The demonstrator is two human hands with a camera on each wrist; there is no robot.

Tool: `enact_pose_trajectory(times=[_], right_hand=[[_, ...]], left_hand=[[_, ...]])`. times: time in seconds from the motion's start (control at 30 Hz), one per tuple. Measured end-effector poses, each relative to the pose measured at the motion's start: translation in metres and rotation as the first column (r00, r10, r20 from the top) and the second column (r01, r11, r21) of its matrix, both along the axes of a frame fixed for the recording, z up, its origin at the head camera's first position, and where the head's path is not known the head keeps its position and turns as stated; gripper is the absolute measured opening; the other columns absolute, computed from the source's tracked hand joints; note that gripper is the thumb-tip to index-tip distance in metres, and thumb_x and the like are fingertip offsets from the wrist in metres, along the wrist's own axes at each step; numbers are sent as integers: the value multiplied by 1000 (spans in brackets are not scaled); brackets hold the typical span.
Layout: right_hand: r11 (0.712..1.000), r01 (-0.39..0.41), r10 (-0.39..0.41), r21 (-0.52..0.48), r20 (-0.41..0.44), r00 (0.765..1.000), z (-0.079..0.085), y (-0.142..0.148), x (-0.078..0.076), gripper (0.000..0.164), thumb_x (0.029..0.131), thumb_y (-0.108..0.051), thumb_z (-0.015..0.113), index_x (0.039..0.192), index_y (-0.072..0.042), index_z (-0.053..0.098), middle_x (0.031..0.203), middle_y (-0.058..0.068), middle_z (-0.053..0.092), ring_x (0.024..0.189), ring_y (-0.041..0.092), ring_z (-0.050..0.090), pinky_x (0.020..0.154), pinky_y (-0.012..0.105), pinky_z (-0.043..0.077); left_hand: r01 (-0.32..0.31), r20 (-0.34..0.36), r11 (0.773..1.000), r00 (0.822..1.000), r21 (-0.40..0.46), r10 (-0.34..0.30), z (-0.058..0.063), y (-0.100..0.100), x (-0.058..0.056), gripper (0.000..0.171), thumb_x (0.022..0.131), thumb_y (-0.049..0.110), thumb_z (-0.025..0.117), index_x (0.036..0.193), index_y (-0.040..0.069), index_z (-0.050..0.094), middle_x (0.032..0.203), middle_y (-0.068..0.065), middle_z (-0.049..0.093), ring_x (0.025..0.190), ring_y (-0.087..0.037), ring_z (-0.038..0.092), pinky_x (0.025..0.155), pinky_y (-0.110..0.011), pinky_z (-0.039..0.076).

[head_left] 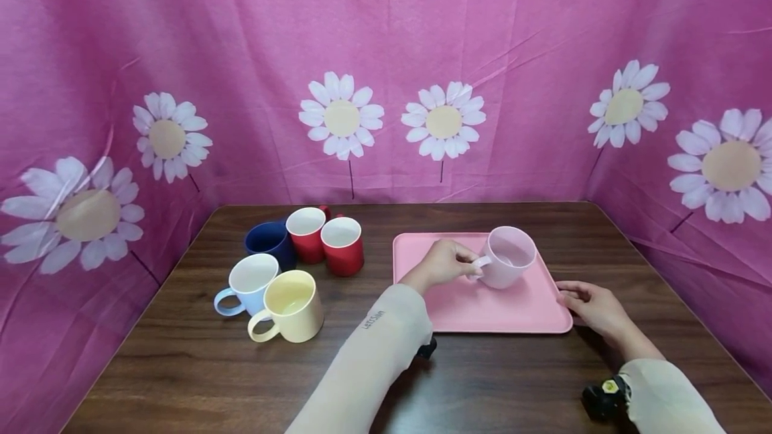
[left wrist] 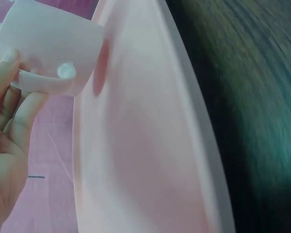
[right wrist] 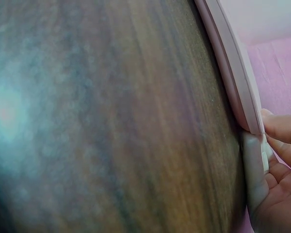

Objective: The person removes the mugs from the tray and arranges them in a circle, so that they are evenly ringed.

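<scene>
A pale pink mug (head_left: 509, 266) is over the right half of a pink rectangular tray (head_left: 482, 315). My left hand (head_left: 443, 264) pinches the mug's handle between thumb and fingers. In the left wrist view the mug's base is close over the tray, with a pink reflection beside it. At the tray's right edge, near its front corner, my right hand (head_left: 596, 308) grips the rim. The right wrist view shows fingers (right wrist: 281, 127) on either side of that rim.
Left of the tray stand a dark blue mug (head_left: 283, 253), two red mugs (head_left: 345, 253) with white insides, a light blue mug (head_left: 253, 300) and a yellow mug (head_left: 301, 317). A pink curtain (head_left: 386, 32) with daisies surrounds the brown wooden table (head_left: 199, 353).
</scene>
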State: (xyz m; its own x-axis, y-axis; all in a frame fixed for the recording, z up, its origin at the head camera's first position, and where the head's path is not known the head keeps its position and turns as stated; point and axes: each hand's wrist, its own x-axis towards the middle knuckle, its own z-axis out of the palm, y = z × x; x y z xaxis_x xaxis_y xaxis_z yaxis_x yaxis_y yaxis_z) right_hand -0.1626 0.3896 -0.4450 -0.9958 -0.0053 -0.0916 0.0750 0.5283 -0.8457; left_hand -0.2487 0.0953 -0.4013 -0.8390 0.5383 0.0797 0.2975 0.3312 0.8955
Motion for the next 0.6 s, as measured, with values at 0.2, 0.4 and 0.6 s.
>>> enact_pose_trajectory(times=[0.2,0.4,0.6], right_hand=[[1000,-5,5,-11,-1,1000,-1,1,0,48,96,-13,57,127,20,42,110,30,60,80,2,61,69,33,56],[1000,-3,3,-3,1,1000,0,1,-1,48,97,-13,56,127,20,42,110,29,60,80,0,60,68,33,56],[1000,0,0,5,9,1000,0,1,-1,48,97,-13,56,128,20,41,109,28,61,80,0,60,68,32,56]], left_hand=[[-11,-13,999,1000,52,11,5,-14,1,13,78,3,77,91,-1,75,68,-3,69,59,-3,58,55,-15,40],[-10,-61,997,998,80,15,15,-32,4,12,79,2,76,90,-1,75,71,-6,70,60,-2,59,58,-15,44],[-24,-125,998,992,57,31,25,-54,10,12,78,4,77,89,0,76,74,-8,70,63,-3,57,58,-15,43]])
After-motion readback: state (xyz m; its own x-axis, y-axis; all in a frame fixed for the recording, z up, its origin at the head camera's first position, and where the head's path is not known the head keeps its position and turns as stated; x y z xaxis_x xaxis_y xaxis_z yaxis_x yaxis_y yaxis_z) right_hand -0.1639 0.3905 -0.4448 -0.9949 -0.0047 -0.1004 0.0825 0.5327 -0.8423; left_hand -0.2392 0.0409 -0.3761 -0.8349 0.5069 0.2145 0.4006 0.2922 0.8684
